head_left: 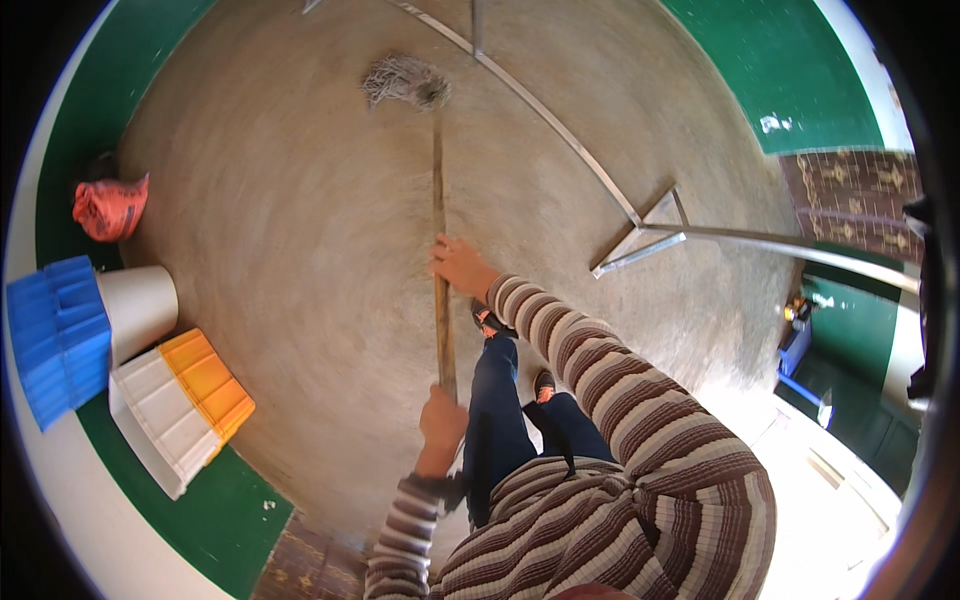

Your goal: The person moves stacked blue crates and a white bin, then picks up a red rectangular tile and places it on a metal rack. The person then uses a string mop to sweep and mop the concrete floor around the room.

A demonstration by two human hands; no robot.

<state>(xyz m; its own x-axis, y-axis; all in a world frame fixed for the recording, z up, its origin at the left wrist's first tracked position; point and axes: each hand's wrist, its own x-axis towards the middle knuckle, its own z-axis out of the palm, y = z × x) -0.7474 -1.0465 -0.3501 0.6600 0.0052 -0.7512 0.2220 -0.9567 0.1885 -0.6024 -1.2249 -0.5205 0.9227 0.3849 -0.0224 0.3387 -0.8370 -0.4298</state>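
Observation:
A string mop lies out ahead of me, its grey, stringy head (403, 82) spread on the brown floor (290, 200). Its long wooden handle (438, 180) runs back toward my body, almost straight down the view. My left hand (440, 425) is wrapped round the handle near its upper end, close to my left thigh. Farther along the stick, my right hand (462, 266) grips it with the fingers curled over. Both sleeves are striped brown and cream. The very end of the handle is hidden by my left hand.
A metal frame (560, 130) with a triangular foot (640, 235) stands on the floor ahead and right. Along the left wall are a red bag (110, 208), a whitish bucket (140, 305), a blue bin (60, 335) and a white-and-orange crate (180, 405). Bright light falls at the right.

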